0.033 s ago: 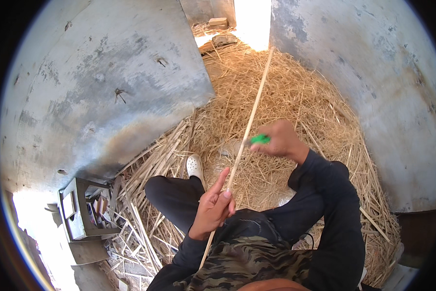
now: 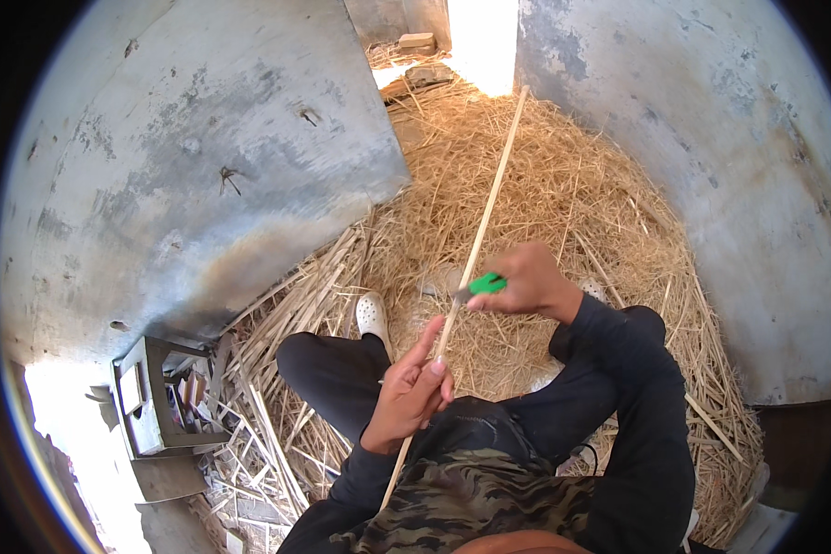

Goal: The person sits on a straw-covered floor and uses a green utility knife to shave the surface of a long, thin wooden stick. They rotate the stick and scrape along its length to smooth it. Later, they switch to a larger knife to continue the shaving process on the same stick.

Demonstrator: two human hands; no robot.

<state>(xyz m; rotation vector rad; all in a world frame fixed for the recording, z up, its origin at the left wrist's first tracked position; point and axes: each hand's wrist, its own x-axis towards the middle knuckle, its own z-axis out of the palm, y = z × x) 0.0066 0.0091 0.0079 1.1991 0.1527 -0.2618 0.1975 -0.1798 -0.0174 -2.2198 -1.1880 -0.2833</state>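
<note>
The left hand (image 2: 411,392) grips a long pale wooden stick (image 2: 485,214) running toward twelve o'clock over the straw-covered floor (image 2: 572,194). The right hand (image 2: 526,282) clenches a green-handled knife (image 2: 478,286) against it. Grey concrete walls (image 2: 203,175) crowd nine and three o'clock.

Weathered grey walls (image 2: 203,157) on both sides, straw-covered floor (image 2: 572,203) between, bright doorway (image 2: 482,42) beyond, small metal crate (image 2: 152,406) lower left.

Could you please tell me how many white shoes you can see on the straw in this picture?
1 clearly: a white shoe lies on the straw beside the bent left leg, left of the long stick. Pale patches near the right knee might be a second, but that is too hidden to tell.
</note>
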